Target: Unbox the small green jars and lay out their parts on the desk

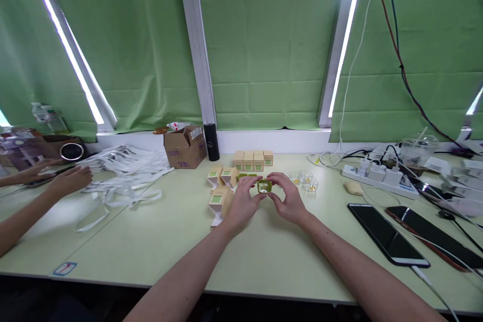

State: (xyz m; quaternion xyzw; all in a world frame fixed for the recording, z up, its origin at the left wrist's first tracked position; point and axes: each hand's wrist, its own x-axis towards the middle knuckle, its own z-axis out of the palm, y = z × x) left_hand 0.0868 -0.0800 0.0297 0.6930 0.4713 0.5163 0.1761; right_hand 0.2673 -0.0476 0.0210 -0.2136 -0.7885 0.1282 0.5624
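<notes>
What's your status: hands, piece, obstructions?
Left hand and right hand gripping small green piece. Cartons close beside left hand, clear containers near right. Co-worker's hand at far left.

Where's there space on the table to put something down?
A big bare patch lies between the white straps and the small open boxes. A smaller one lies between the right hand and the silver-edged phone. It's crowded around the power strip, and around the left hand by those boxes.
</notes>
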